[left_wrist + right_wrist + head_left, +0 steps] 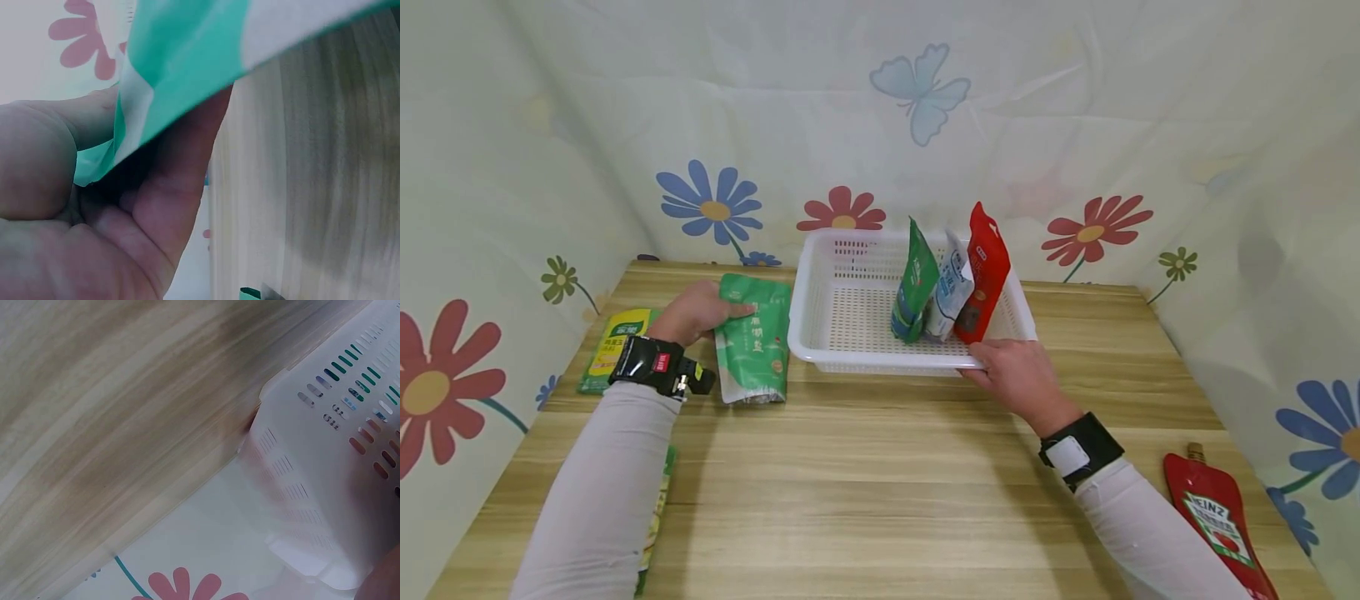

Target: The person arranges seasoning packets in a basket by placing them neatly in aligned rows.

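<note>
Glossy green pouch [754, 339] pinched by left hand [694, 312] | perforated white plastic basket [835, 354] rim gripped by right hand [1017, 377]

A pale wooden tabletop [880, 500] with a streaked grain is filling the lower part of the head view. A light cloth backdrop [820, 125] is hanging around it on three sides, printed with red flowers [842, 212], blue flowers [711, 204] and a pale blue butterfly [921, 87]. Soft, even light is falling over the wood, leaving only faint shadows.
</note>
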